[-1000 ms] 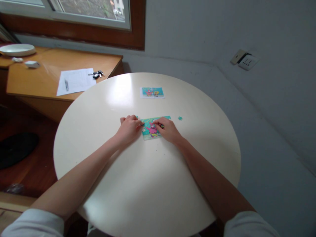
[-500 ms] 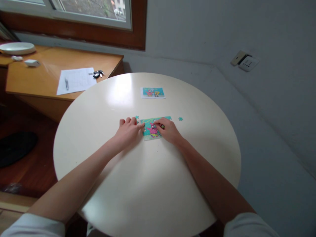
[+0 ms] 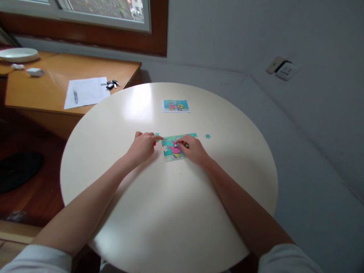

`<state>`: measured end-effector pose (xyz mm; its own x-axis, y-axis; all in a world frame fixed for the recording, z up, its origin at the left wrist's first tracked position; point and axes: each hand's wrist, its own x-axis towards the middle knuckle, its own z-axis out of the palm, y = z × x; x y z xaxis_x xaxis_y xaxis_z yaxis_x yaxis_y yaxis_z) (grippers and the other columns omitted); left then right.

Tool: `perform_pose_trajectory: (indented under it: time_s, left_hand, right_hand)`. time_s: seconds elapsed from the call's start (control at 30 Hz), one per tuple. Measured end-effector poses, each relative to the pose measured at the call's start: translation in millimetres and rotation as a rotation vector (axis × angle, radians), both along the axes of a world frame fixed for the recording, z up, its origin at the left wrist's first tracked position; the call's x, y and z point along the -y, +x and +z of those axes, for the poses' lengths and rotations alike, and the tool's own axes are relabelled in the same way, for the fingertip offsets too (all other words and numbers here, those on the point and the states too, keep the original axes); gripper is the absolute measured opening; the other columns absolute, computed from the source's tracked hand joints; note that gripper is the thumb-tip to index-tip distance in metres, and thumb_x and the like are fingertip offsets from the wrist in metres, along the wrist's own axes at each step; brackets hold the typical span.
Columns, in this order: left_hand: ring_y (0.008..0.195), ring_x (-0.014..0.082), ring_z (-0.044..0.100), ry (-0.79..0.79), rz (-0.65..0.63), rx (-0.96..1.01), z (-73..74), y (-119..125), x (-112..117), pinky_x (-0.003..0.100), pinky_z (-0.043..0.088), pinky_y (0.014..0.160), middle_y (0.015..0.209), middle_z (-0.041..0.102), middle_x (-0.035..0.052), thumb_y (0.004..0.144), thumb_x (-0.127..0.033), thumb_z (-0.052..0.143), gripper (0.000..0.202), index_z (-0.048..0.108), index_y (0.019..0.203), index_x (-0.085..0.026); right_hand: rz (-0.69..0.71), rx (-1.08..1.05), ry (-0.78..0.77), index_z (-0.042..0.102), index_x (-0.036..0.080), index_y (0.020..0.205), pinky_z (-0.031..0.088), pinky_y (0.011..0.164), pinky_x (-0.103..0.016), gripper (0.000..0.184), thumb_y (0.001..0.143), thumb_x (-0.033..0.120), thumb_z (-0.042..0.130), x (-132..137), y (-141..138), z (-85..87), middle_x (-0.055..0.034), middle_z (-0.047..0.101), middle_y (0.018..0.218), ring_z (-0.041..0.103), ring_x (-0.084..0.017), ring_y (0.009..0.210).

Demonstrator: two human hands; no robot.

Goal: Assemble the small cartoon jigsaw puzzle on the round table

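Observation:
A mostly assembled jigsaw puzzle (image 3: 169,156) lies flat on the round white table, showing a pink starfish cartoon on teal. Notches show along its left edge. At its upper left corner, my left hand (image 3: 143,146) has the index finger stretched out, with the other fingers loosely bent and nothing visible in them. My right hand (image 3: 193,149) rests on the puzzle's right part, thumb and fingers closed together against it and covering much of that side. Loose teal pieces (image 3: 156,134) lie by my left fingers, partly hidden. Another loose piece (image 3: 207,136) sits to the right.
A printed reference picture (image 3: 175,106) lies farther back on the white table (image 3: 170,212). On the wooden desk (image 3: 48,89) at left are a paper sheet (image 3: 88,91) with a pen (image 3: 75,96), keys (image 3: 111,84) and a white round tray (image 3: 18,55). A wall socket (image 3: 287,71) is at right.
My left hand has shifted slightly left and up, its index finger moving from the puzzle's left side to the upper left corner, uncovering the notched edge. My right hand stays in place.

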<state>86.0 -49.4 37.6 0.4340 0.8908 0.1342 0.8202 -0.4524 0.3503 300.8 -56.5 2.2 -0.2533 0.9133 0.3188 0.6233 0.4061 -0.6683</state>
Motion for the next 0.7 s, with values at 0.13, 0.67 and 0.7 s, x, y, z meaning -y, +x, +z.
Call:
perform_pose_trajectory:
  time_s: [0.13,0.67,0.7]
  left_hand:
    - [0.076,0.0213,0.062,-0.033,-0.087,-0.060,-2.6,6,4,0.038,0.030,0.079,0.072,0.067,0.0057,0.068,-0.004,0.038,0.051,0.074,0.098,-0.023]
    - [0.092,0.0245,0.058,0.076,-0.035,0.041,-19.8,3,-2,0.041,0.033,0.085,0.101,0.064,0.0108,0.085,-0.026,0.047,0.026,0.071,0.092,-0.019]
    - [0.092,0.0243,0.058,0.082,-0.038,0.045,-20.5,3,-3,0.041,0.033,0.085,0.100,0.064,0.0104,0.085,-0.025,0.047,0.026,0.071,0.091,-0.019]
  right_hand:
    - [0.005,-0.007,0.011,0.067,0.019,0.081,0.045,0.072,-0.028,0.017,0.079,0.010,0.054,1,0,1.2,-0.0026,0.063,0.079,0.058,-0.014,0.074]
    - [-0.006,-0.004,-0.008,0.068,0.018,0.082,0.044,0.073,-0.028,0.017,0.079,0.009,0.054,0,-2,1.4,-0.0031,0.063,0.079,0.058,-0.015,0.076]
    - [-0.004,-0.006,-0.005,0.068,0.019,0.082,0.044,0.073,-0.028,0.017,0.079,0.009,0.054,0,-1,0.9,-0.0028,0.063,0.079,0.058,-0.014,0.075]
